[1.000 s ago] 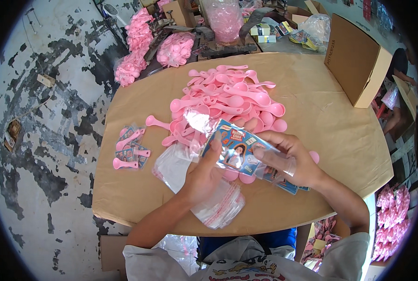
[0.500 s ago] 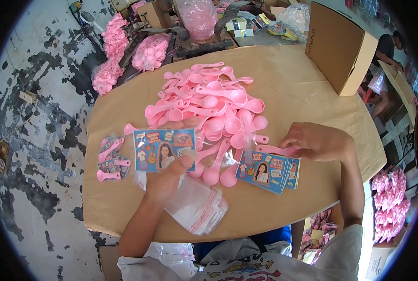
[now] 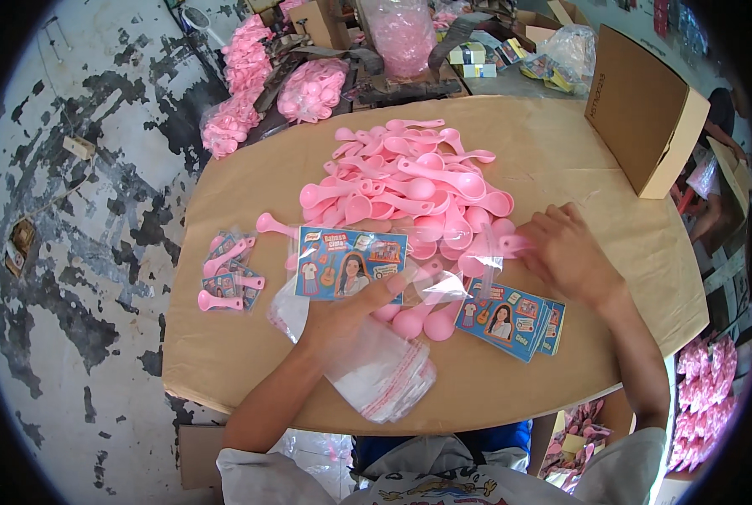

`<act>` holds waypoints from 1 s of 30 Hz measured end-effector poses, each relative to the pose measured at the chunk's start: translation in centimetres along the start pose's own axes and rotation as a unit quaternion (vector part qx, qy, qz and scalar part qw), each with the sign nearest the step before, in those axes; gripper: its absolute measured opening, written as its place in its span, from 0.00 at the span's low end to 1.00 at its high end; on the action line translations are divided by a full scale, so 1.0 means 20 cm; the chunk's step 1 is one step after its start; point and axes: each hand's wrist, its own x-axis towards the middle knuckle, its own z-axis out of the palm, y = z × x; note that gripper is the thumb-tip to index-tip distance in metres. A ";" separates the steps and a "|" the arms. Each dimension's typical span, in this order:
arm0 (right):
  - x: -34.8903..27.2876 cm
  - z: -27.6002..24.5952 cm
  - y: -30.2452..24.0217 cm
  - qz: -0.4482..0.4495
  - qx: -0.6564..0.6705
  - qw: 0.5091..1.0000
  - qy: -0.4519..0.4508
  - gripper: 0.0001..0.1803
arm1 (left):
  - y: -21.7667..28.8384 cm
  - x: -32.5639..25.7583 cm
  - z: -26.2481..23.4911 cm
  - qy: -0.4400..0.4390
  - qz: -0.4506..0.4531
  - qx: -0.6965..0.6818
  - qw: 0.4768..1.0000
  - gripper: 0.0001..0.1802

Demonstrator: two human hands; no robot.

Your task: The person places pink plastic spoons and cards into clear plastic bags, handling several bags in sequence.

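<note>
My left hand holds a clear plastic bag with a blue printed card inside it, just above a stack of empty clear bags. My right hand rests on the edge of a heap of pink plastic spoons, fingers closed on the handle of one pink spoon. A small stack of blue printed cards lies on the table between my forearms, near my right wrist.
The round brown table carries several packed bags of card and spoon at left and a cardboard box at far right. Bags of pink spoons and boxes lie beyond the table. More pink items sit lower right.
Both hands first held the cards together. My left hand then carried one bagged card to the left, the other cards were laid down, and my right hand reached to the spoon heap.
</note>
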 end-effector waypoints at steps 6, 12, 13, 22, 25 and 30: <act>-0.01 -0.13 -0.04 0.110 0.520 0.826 0.190 0.09 | 0.04 0.03 0.01 -0.022 0.021 -0.035 0.999 0.32; 0.02 -0.18 -0.23 0.030 0.616 0.768 0.172 0.11 | 0.04 0.00 0.02 -0.041 -0.008 -0.076 0.996 0.30; 0.04 -0.19 -0.26 0.041 0.640 0.752 0.152 0.10 | 0.03 0.00 0.02 -0.046 -0.010 -0.112 0.993 0.25; 0.10 -0.23 -0.28 0.079 0.609 0.756 0.227 0.07 | 0.03 0.01 0.02 -0.094 0.033 -0.146 0.984 0.32; 0.09 -0.21 -0.27 0.134 0.629 0.730 0.233 0.07 | 0.06 0.01 0.03 -0.109 0.045 -0.103 0.988 0.34; 0.11 -0.18 -0.35 0.114 0.679 0.704 0.175 0.10 | 0.01 0.00 0.04 -0.113 0.042 -0.104 0.987 0.29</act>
